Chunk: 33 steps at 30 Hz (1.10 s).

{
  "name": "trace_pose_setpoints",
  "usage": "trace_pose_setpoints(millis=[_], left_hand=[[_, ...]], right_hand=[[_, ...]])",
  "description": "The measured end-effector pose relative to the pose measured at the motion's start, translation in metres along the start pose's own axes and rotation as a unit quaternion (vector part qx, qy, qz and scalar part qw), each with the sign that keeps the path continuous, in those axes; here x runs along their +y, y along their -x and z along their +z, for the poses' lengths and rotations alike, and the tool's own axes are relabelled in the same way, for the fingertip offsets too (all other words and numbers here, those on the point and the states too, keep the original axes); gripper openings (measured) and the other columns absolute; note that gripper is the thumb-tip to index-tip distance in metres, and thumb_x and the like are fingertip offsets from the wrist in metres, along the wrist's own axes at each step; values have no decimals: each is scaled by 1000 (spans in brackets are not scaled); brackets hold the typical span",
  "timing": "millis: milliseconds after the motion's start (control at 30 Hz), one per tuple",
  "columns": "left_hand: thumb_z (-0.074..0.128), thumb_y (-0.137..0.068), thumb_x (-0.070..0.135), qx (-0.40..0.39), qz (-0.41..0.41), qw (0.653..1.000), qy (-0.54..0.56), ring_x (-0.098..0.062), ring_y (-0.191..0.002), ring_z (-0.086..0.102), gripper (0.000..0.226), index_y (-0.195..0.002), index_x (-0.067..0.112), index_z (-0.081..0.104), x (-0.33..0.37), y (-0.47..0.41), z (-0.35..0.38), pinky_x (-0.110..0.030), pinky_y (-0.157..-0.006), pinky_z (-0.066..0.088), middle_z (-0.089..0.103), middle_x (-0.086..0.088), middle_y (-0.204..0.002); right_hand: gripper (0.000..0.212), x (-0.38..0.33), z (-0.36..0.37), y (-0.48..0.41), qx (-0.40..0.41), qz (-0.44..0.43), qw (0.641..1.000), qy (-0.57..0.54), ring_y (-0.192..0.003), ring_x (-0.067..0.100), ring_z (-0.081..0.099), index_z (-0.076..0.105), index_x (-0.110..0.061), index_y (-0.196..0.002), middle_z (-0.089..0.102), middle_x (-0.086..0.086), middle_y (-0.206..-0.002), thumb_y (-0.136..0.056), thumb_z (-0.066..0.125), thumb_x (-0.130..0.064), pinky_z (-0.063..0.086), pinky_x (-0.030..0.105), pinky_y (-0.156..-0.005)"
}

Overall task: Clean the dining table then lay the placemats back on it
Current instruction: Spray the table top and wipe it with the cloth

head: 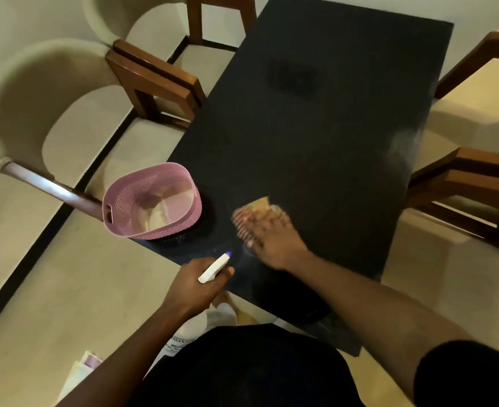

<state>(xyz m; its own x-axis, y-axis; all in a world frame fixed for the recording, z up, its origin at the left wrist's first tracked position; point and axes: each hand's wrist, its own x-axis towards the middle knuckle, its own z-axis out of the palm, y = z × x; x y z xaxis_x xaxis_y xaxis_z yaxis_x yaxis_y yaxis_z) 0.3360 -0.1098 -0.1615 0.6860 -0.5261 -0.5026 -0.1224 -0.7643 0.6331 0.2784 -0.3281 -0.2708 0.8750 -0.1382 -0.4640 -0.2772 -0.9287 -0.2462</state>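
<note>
Dining table [330, 127]: right hand [274, 245] fingers flat on cloth [260, 210] (blurred), left hand [195, 284] gripping spray bottle [214, 267].

A pale cream floor [66, 289] surrounds the dark rectangular worktop [330, 127], with a thin black strip [51, 224] running across it on the left. Chairs with cream curved backs [22, 92] and brown wooden arms [154, 80] stand on that side; more wooden arms [471, 177] show on the right. Soft shadows fall on the floor.

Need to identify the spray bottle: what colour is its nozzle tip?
Blue-purple tip on a white spray bottle, in the left hand; head view.
</note>
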Motion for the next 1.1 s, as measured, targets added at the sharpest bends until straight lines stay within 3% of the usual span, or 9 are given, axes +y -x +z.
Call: trace_pose_setpoints(millis=[100,233,367,533,700,800,933,1033,1100], left_hand=[[71,-97,31,-1,-4,1000,6,-12,-40,54,36,-63,25,62,-2,-4,3,-36,-51,45,59,5,-49],[72,-95,34,-5,0,1000,15,-13,-42,53,33,-67,19,62,-2,-8,8,-42,-52,47,63,1,-55],[73,-96,38,-20,11,1000,8,-10,-44,56,35,-70,16,66,0,-8,11,-43,-55,49,65,0,-58],[73,-97,35,-42,38,998,-12,-9,-47,58,35,-66,22,64,5,-1,16,-49,-60,51,66,7,-58],[73,-97,34,-53,76,996,-15,-13,-47,58,34,-67,22,62,9,3,24,-51,-59,52,66,-1,-60],[72,-96,38,-65,98,993,-20,-21,-48,60,38,-67,15,61,8,6,29,-54,-57,54,67,-5,-60],[71,-98,35,-79,117,990,-17,-15,-46,58,36,-67,18,64,8,10,36,-51,-55,51,68,-5,-61],[70,-99,26,-88,108,990,6,-11,-47,56,32,-69,19,65,10,11,42,-49,-54,50,68,-8,-63],[71,-99,27,-98,114,989,4,-13,-47,55,33,-69,15,63,12,11,45,-46,-53,49,67,-10,-62]], right_hand=[[69,-45,38,32,-41,-134,990,14,-160,35,8,17,-32,-164,15,6,-173,-102,36,-54,6,59,-127],[56,-12,67,94,-27,-209,977,34,-161,28,6,21,-40,-163,16,-2,-173,-109,24,-56,2,52,-128],[60,58,68,149,-29,-106,994,-4,-158,13,-13,5,-47,-162,1,-10,-174,-107,22,-64,-18,40,-124],[66,128,48,162,14,112,993,-41,-158,17,-18,-6,-48,-161,-13,-13,-172,-103,12,-72,-10,43,-128],[66,105,21,105,62,199,974,-90,-161,25,-4,5,-40,-165,-1,-6,-175,-105,23,-62,-1,52,-129],[67,55,22,77,41,134,987,-80,-160,32,-1,8,-37,-165,3,1,-175,-105,29,-57,-1,56,-128],[65,-13,48,76,-16,-2,998,-59,-160,30,-8,9,-37,-164,1,-1,-175,-105,27,-55,-1,58,-127],[56,-15,85,129,2,-94,995,-37,-161,29,2,24,-40,-162,13,-4,-174,-108,27,-55,5,56,-128],[54,10,108,179,12,-95,995,-34,-161,21,-1,18,-47,-162,11,-12,-173,-110,24,-59,-4,48,-129]])
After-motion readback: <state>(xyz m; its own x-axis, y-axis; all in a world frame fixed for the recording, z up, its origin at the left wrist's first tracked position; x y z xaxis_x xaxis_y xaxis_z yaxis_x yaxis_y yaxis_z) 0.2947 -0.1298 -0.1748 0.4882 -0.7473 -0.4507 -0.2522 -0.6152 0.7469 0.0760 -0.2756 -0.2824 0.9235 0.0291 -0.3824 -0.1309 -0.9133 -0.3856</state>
